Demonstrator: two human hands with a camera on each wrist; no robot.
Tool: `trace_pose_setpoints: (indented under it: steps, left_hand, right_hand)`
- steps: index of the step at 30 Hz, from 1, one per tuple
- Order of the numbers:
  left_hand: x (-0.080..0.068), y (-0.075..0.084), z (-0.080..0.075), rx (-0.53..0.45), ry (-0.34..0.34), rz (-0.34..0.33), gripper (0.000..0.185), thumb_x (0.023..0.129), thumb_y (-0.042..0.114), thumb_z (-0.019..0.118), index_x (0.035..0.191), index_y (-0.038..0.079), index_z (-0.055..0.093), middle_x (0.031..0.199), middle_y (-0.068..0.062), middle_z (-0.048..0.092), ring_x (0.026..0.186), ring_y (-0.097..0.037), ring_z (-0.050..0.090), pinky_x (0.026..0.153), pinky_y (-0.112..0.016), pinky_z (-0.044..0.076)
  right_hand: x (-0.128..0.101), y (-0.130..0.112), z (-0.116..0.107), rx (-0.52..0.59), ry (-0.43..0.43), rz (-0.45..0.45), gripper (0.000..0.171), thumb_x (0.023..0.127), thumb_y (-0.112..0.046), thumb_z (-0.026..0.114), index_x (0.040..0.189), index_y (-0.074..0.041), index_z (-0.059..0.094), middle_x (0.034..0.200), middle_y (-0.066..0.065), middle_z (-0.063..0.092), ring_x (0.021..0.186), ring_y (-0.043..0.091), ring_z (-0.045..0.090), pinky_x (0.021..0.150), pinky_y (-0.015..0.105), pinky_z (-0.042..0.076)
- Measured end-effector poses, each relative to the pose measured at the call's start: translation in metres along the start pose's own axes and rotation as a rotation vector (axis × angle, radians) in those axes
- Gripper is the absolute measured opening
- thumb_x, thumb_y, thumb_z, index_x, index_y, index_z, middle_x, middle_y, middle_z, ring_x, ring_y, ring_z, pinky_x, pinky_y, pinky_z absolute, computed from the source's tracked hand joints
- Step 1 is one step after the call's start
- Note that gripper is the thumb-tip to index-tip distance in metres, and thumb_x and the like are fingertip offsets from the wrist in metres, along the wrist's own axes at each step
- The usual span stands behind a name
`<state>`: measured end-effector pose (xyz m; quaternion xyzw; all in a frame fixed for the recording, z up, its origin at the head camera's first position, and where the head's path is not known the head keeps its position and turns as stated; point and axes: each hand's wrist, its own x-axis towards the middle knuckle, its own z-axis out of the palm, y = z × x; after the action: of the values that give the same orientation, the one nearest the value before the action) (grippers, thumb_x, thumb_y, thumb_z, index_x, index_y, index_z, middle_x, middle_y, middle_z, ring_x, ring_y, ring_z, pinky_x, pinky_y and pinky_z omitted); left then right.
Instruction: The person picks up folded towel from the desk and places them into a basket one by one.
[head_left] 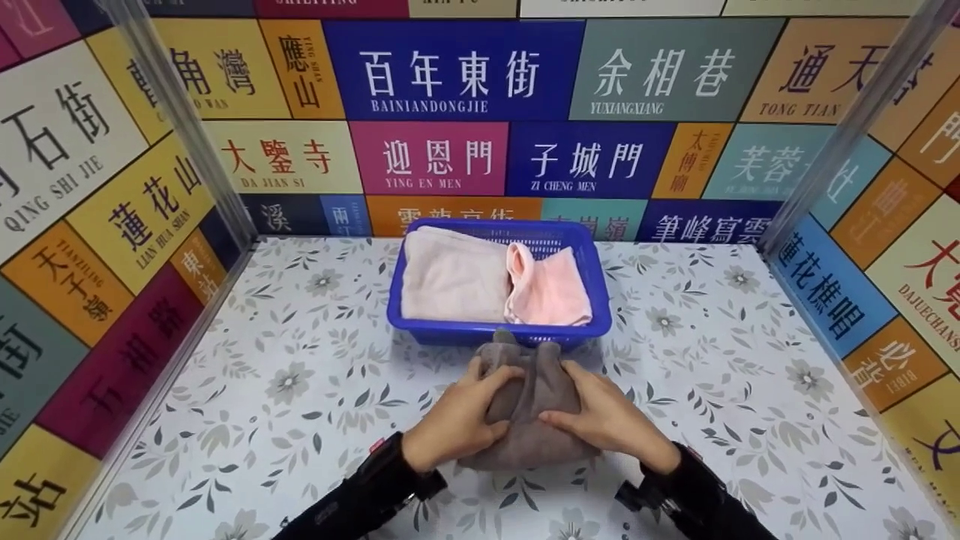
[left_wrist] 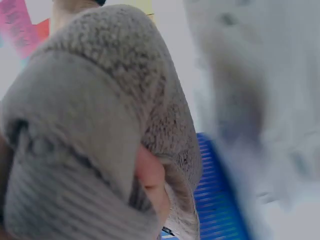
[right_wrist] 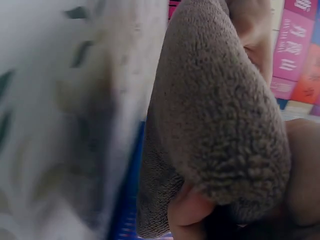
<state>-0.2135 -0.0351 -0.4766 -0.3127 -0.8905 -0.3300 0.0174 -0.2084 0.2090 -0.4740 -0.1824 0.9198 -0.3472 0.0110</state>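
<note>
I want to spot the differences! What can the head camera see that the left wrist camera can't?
Only the head view shows both hands, left hand and right hand, gripping the grey towel, plus the cream towel and pink towel inside the blue basket. Only the left wrist view shows a fingertip tucked under the fuzzy fabric. Both show the grey towel and blue basket.

- I see both forearms, in dark sleeves, reaching forward from the lower edge of the head view and angling inward.
- My left hand [head_left: 454, 416] lies palm down, fingers curled and gripping, thumb pointing toward the right hand.
- My right hand [head_left: 611, 420] mirrors it, fingers curled and gripping.
- The two hands sit just beside each other, thumbs nearly meeting.
</note>
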Motion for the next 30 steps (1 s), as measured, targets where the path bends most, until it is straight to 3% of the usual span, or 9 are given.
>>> trace_pose_setpoints:
  steps: [7,12,17,23,27,30]
  left_hand:
    - [-0.008,0.017,-0.024,-0.006,0.029,0.038,0.072,0.084,0.011,0.081,0.149,0.022,0.052,0.126,-0.014,0.049,0.090,-0.024,0.066,0.077,-0.032,0.058]
    - [0.004,0.021,-0.033,-0.007,0.113,0.057,0.069,0.086,0.014,0.081,0.148,0.026,0.053,0.128,-0.015,0.049,0.089,-0.024,0.064,0.077,-0.036,0.058]
    - [0.037,0.017,-0.042,-0.021,0.191,0.082,0.063,0.087,0.009,0.075,0.145,0.026,0.056,0.126,-0.016,0.050,0.085,-0.023,0.062,0.075,-0.035,0.057]
    - [0.089,0.003,-0.044,-0.062,0.289,0.059,0.060,0.084,0.004,0.069,0.140,0.023,0.061,0.118,-0.015,0.048,0.079,-0.017,0.052,0.068,-0.029,0.048]
    - [0.118,-0.010,-0.037,-0.078,0.334,0.018,0.057,0.088,0.002,0.067,0.140,0.023,0.061,0.120,-0.015,0.048,0.077,-0.016,0.048,0.068,-0.028,0.044]
    - [0.136,-0.021,-0.029,-0.069,0.358,-0.013,0.055,0.089,0.000,0.066,0.139,0.024,0.062,0.123,-0.016,0.049,0.081,-0.018,0.052,0.071,-0.030,0.046]
  right_hand:
    - [-0.007,-0.019,-0.015,0.005,0.028,-0.010,0.072,0.088,-0.039,0.083,0.144,-0.003,0.054,0.125,0.014,0.070,0.110,0.030,0.069,0.095,0.051,0.056]
    - [-0.005,-0.024,-0.031,0.018,0.148,-0.084,0.068,0.088,-0.033,0.084,0.143,-0.003,0.056,0.118,0.013,0.073,0.105,0.028,0.071,0.090,0.049,0.057]
    - [0.017,-0.021,-0.053,0.079,0.226,-0.098,0.069,0.091,-0.023,0.081,0.149,-0.002,0.050,0.119,0.018,0.073,0.105,0.032,0.071,0.091,0.051,0.056]
    - [0.057,-0.005,-0.075,0.086,0.282,-0.045,0.072,0.098,-0.022,0.072,0.158,-0.003,0.038,0.144,0.028,0.058,0.128,0.045,0.059,0.107,0.060,0.047]
    - [0.083,0.012,-0.077,0.078,0.344,-0.088,0.080,0.099,-0.020,0.070,0.165,-0.013,0.026,0.162,0.023,0.041,0.143,0.044,0.046,0.117,0.060,0.037]
    - [0.101,0.026,-0.074,0.053,0.410,-0.125,0.082,0.098,-0.017,0.071,0.165,-0.025,0.026,0.164,0.018,0.040,0.143,0.043,0.046,0.116,0.060,0.037]
